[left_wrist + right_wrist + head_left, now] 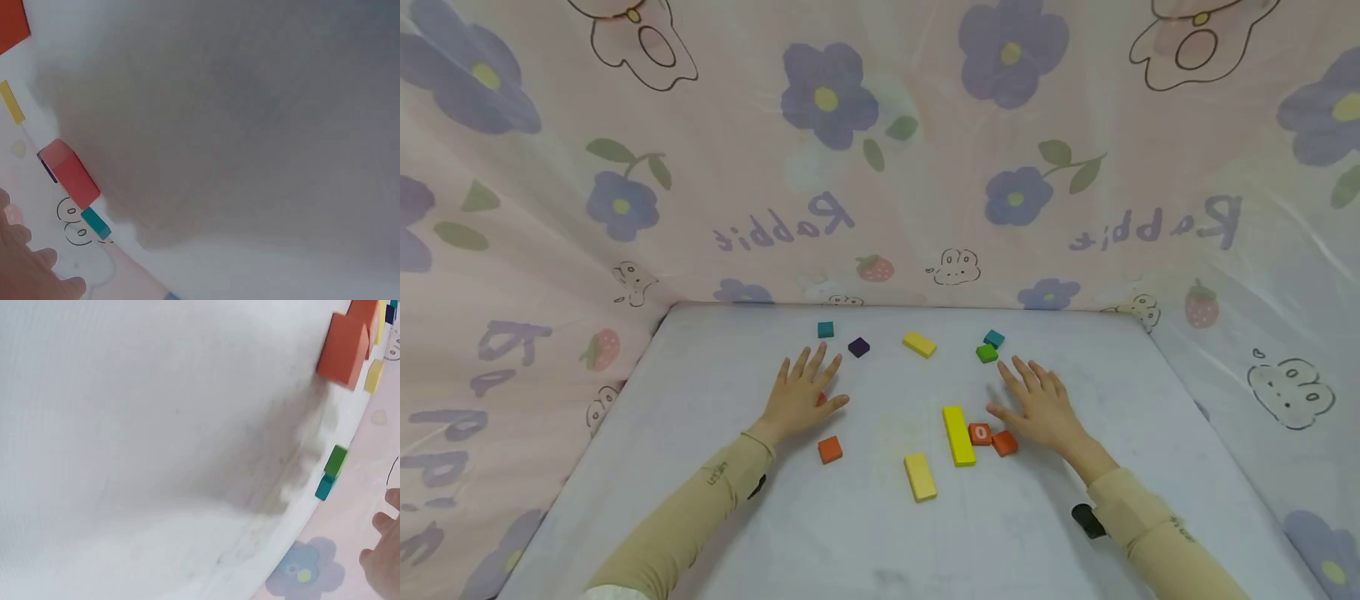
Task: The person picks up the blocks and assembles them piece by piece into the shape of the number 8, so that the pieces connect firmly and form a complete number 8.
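Observation:
My left hand (800,397) hovers palm down with its fingers spread, holding nothing. A red block (75,175) lies beneath it, mostly hidden by the hand in the head view, and an orange block (830,450) sits nearer to me. On the other side my right hand (1039,407) is also spread above the table with nothing in its grasp. Close to its thumb are a red-orange block with a white ring mark (980,434), a plain red-orange block (343,350) and a long bright yellow block (958,436). A paler yellow block (921,477) lies nearer to me.
Towards the back of the white table (880,550) lie a teal block (825,329), a dark purple block (859,347), a yellow block (919,344), and a green block (987,353) against another teal block (994,338). Patterned cloth (925,167) rises behind and at both sides.

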Demonstrator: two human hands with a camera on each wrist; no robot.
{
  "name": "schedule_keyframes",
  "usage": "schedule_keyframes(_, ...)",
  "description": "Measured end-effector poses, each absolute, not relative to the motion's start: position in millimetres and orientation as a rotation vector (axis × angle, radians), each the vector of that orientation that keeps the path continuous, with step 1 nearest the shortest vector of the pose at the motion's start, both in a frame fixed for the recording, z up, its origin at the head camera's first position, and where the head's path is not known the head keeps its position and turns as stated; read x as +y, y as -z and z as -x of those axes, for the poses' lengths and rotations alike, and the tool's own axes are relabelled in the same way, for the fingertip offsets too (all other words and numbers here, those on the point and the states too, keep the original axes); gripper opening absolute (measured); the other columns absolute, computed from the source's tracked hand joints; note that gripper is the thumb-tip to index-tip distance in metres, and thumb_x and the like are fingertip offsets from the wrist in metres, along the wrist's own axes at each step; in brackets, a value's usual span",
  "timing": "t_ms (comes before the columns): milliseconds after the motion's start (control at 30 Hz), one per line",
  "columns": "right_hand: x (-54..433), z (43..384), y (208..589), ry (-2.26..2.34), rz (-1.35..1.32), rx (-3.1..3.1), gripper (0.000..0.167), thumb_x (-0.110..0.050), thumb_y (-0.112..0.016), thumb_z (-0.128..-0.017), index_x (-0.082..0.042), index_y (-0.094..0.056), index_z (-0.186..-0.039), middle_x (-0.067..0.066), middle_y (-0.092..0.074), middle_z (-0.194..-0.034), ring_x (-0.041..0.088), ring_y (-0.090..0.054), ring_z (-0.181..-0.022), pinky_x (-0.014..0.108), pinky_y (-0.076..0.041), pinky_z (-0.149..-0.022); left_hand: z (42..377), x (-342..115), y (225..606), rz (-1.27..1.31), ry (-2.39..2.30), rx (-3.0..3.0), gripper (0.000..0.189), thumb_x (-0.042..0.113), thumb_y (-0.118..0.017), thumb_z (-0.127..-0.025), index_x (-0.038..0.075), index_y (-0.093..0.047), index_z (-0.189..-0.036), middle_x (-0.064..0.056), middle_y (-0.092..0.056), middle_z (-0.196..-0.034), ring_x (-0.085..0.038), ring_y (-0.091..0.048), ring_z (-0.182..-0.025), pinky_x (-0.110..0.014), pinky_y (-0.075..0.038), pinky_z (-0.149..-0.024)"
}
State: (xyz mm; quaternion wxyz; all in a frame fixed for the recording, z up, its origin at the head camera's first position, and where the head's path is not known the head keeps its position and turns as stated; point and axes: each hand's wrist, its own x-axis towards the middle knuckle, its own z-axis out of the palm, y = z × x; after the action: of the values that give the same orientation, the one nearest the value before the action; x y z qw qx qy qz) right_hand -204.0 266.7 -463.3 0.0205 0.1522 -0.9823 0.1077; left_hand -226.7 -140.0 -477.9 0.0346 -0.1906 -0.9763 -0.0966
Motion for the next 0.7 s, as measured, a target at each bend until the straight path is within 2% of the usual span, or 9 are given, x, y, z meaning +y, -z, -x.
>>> schedule_keyframes(133,258,201,464,-0.335,-0.515,-3.023,0.079,-0.052,-0.054,-0.088,-0.007,-0.026,-0.147,0.022,-0.022,-0.152,0.046,-0.022,-0.135,0.065,-0.011,-0.109,225,-136,480,0.593,0.324,-2.956,0.070,0.055,-0.047,-0.091,0.020,-0.025,-0.148,-0.010,-0.018,-0.156,-0.035,-0.020,-0.143,-0.059,-0.014,-0.113)
schedule_keyframes(333,245,197,466,-0.358,-0.573,-2.975,0.076,-0.045,-0.058,-0.088,-0.006,-0.029,-0.145,0.021,-0.034,-0.147,0.044,-0.034,-0.129,0.062,-0.022,-0.107,224,-130,478,0.583,0.377,-2.883,0.062,0.048,-0.049,-0.092,0.013,-0.039,-0.142,-0.013,-0.036,-0.149,-0.034,-0.037,-0.134,-0.055,-0.024,-0.111)
schedule_keyframes(533,232,191,468,-0.328,-0.589,-2.929,0.071,-0.044,-0.061,-0.086,-0.002,-0.039,-0.140,0.020,-0.052,-0.132,0.039,-0.048,-0.118,0.058,-0.036,-0.097,222,-122,479,0.589,0.405,-2.875,0.053,0.041,-0.054,-0.092,0.009,-0.049,-0.134,-0.016,-0.045,-0.140,-0.036,-0.051,-0.121,-0.050,-0.039,-0.102)
schedule_keyframes(700,221,186,468,-0.323,-0.610,-2.929,0.064,-0.046,-0.064,-0.083,-0.004,-0.052,-0.130,0.016,-0.060,-0.121,0.035,-0.053,-0.111,0.055,-0.039,-0.092,219,-115,480,0.600,0.395,-2.848,0.050,0.039,-0.058,-0.089,0.008,-0.054,-0.129,-0.014,-0.053,-0.131,-0.033,-0.057,-0.113,-0.047,-0.047,-0.092)
